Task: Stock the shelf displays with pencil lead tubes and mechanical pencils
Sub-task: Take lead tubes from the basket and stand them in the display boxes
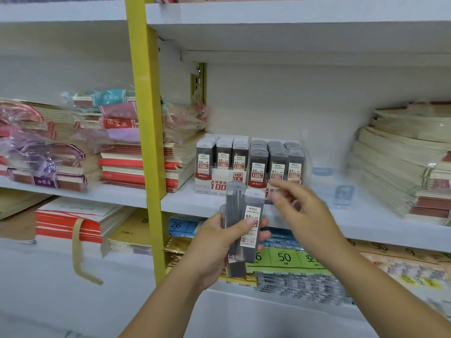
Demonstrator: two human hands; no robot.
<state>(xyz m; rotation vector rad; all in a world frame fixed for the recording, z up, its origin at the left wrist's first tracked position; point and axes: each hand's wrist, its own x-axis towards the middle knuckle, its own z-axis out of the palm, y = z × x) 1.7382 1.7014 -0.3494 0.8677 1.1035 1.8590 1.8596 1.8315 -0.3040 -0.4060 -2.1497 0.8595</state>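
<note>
My left hand (214,242) grips a small bundle of grey pencil lead tubes (244,223) upright in front of the middle shelf, thumb across their labels. My right hand (302,213) hovers just right of the tubes, fingers loosely curled and holding nothing. Behind, on the white shelf (185,198), stand two display boxes full of lead tubes: a 0.5 HB box (220,164) on the left and a 0.7 HB box (277,162) on the right. No mechanical pencils are visible.
Stacks of wrapped notebooks (73,147) fill the shelf left of a yellow upright post (146,118). A tall pile of beige notebooks (405,167) lies at the right. Clear empty holders (341,191) stand beside the 0.7 box. Paper pads lie on the lower shelf (288,259).
</note>
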